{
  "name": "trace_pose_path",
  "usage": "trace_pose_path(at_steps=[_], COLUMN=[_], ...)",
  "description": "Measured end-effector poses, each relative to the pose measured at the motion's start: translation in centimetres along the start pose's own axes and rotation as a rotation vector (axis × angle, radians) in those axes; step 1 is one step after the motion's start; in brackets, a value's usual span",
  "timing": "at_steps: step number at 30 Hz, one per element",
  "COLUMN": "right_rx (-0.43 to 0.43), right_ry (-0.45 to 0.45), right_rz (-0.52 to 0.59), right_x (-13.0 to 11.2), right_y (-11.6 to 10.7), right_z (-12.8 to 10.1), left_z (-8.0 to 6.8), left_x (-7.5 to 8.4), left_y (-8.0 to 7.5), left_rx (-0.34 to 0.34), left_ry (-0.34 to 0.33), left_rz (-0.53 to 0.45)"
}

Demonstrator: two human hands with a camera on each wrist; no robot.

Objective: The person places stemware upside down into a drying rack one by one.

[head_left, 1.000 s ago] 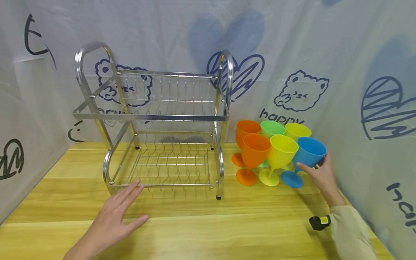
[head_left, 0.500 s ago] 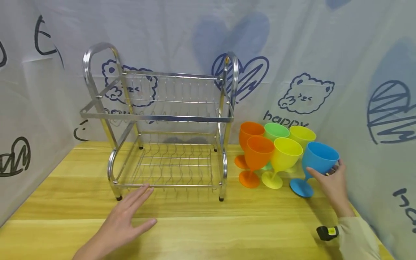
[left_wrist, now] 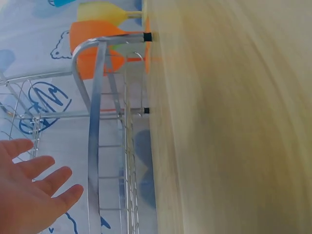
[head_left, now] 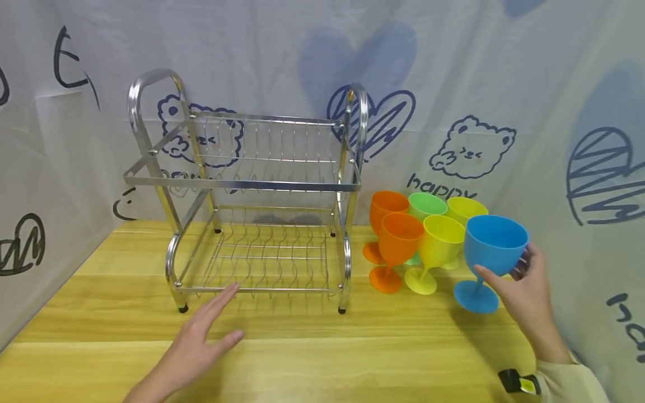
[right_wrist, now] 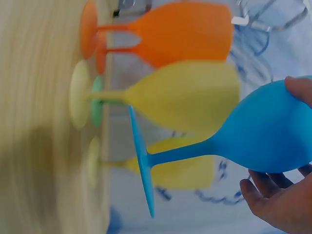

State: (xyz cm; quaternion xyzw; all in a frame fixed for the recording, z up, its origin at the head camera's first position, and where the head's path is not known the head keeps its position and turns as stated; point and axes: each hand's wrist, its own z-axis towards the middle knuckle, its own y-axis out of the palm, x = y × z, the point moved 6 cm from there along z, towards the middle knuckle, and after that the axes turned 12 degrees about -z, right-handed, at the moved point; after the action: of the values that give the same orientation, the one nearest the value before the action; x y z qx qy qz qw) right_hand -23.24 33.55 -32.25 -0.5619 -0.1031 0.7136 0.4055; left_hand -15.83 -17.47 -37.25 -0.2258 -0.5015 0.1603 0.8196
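My right hand [head_left: 529, 296] grips the bowl of a blue plastic goblet [head_left: 496, 246] from its right side. In the right wrist view the base of the blue goblet [right_wrist: 141, 161] is lifted off the table, the goblet tilted a little. My left hand [head_left: 196, 341], fingers extended and thumb apart, hovers before the front lower bar of a two-tier metal dish rack [head_left: 242, 183]. Nothing is in the left hand [left_wrist: 39, 185] in the left wrist view. Left of the blue goblet stand a front yellow goblet [head_left: 442, 240] and a front orange goblet [head_left: 400, 240].
Behind them are a second orange goblet [head_left: 385, 207], a green goblet [head_left: 427, 204] and another yellow goblet [head_left: 466, 208], partly hidden. The wooden table [head_left: 322, 364] meets a printed cloth [head_left: 468, 67] at back and sides.
My right hand has lifted the blue goblet away from the group, toward me and to the right. The left hand stays before the rack, shifting slightly. The view has turned slightly left.
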Motion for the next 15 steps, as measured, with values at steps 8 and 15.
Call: trace_pose_path(at_steps=[8,15], right_rx=[-0.066,-0.171], right_ry=[-0.185,-0.299], right_rz=[-0.058,-0.067], right_x=[-4.5,-7.1], right_y=[1.1,3.1], right_z=[-2.0,-3.4], left_z=[0.6,1.7], left_x=[0.7,1.8], left_y=[-0.1,1.4], left_rx=[0.043,0.024], left_ry=[-0.044,-0.084], left_rz=[-0.083,-0.171])
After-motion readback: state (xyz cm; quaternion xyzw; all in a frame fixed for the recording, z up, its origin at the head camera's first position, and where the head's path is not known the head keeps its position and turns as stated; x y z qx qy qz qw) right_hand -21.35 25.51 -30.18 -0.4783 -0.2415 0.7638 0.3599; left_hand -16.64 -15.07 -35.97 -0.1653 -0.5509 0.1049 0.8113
